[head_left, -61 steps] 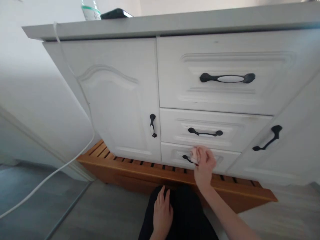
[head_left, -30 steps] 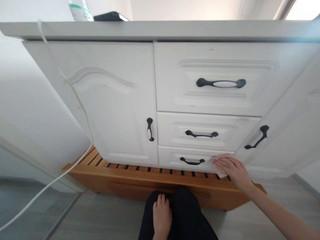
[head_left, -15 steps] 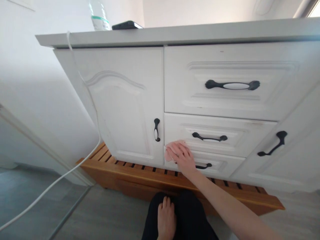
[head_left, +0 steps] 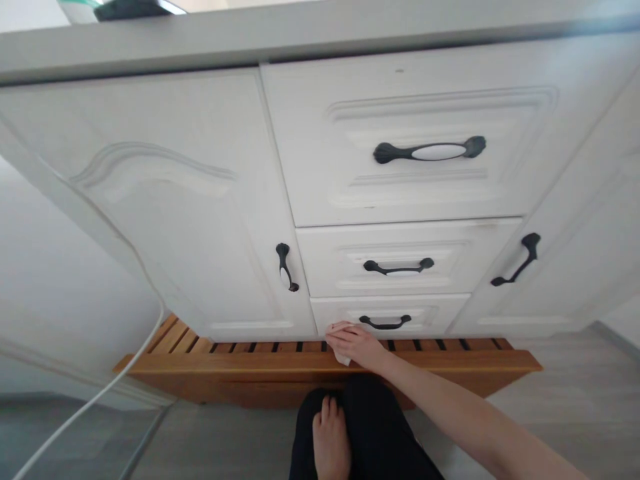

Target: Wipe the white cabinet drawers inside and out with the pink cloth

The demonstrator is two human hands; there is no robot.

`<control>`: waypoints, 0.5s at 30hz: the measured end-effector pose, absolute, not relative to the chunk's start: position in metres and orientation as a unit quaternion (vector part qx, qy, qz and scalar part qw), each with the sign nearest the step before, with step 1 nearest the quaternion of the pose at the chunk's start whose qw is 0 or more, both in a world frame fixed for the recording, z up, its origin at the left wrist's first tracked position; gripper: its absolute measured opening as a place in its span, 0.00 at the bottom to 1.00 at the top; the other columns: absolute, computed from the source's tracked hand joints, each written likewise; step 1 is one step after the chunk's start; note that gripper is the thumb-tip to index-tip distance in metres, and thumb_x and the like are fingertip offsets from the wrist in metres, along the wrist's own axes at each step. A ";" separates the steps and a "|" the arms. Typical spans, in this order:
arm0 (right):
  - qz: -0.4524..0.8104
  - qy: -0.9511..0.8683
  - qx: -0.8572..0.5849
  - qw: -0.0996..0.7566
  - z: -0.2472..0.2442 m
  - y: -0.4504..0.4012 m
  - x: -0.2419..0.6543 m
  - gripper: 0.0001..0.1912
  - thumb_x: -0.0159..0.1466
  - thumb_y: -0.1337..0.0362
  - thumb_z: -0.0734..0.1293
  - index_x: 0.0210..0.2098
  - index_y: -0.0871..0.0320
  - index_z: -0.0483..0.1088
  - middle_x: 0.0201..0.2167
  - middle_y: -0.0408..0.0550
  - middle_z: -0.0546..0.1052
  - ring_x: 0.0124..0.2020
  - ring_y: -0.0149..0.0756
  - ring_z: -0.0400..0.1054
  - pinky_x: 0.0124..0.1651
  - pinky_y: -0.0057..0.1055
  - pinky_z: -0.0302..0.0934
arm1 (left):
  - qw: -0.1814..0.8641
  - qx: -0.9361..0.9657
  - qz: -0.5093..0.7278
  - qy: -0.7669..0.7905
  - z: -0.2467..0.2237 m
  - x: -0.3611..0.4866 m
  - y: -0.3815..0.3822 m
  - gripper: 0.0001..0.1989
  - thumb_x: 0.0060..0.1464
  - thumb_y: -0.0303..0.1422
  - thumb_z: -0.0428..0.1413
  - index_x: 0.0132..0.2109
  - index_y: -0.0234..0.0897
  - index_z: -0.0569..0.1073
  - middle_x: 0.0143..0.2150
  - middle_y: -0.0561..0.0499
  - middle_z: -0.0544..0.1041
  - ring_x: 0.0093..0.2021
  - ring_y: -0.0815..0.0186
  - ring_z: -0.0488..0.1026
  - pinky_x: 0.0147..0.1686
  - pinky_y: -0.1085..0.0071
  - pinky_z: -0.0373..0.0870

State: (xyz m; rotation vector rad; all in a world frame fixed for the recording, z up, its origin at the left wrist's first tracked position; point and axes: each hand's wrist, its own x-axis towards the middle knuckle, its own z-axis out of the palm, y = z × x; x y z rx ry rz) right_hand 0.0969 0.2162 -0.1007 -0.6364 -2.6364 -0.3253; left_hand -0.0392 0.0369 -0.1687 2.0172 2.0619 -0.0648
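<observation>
My right hand [head_left: 359,345] is closed on a pale pink cloth [head_left: 343,359], mostly hidden under the fingers. It sits at the lower left corner of the bottom drawer [head_left: 430,321], just above the slatted wooden bench [head_left: 240,362]. Whether the cloth presses on the drawer front or the slats, I cannot tell. To the right of the fingers is the drawer's black handle [head_left: 385,325]. My left hand [head_left: 331,437] lies on my dark-trousered leg [head_left: 377,427], fingers laid flat and holding nothing.
The white cabinet has a left door [head_left: 185,227], a middle drawer [head_left: 325,260] and a top drawer [head_left: 310,160], all closed, with protruding handles. A white cable [head_left: 100,383] hangs down the left side. A dark flat object [head_left: 127,9] lies on the cabinet top.
My right hand has moved down with the cloth, from the seam between the lower drawers to the bottom drawer's lower edge. The view has tilted down and closer. My left hand stays on my leg.
</observation>
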 end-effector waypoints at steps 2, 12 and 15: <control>-0.126 -0.947 -0.218 0.201 -0.093 0.212 0.130 0.31 0.66 0.78 0.58 0.64 0.47 0.65 0.62 0.36 0.74 0.62 0.29 0.65 0.57 0.31 0.64 | 0.133 0.689 -0.020 0.713 -0.170 -0.040 0.037 0.26 0.62 0.20 0.38 0.55 0.37 0.76 0.67 0.42 0.70 0.70 0.53 0.61 0.61 0.54 0.65; -0.070 -0.918 -0.371 0.123 -0.068 0.178 0.330 0.44 0.59 0.82 0.59 0.67 0.35 0.60 0.65 0.36 0.69 0.64 0.36 0.65 0.62 0.40 0.62 | 0.133 0.701 -0.029 0.700 -0.169 -0.034 0.036 0.26 0.61 0.21 0.40 0.58 0.35 0.75 0.67 0.40 0.70 0.71 0.51 0.59 0.62 0.54 0.63; -0.012 -0.879 -0.445 0.170 -0.077 0.155 0.345 0.39 0.60 0.79 0.60 0.63 0.35 0.66 0.64 0.37 0.71 0.64 0.40 0.66 0.65 0.44 0.60 | 0.115 0.705 -0.025 0.700 -0.169 -0.033 0.035 0.25 0.60 0.22 0.41 0.56 0.36 0.76 0.66 0.41 0.71 0.70 0.51 0.61 0.61 0.54 0.64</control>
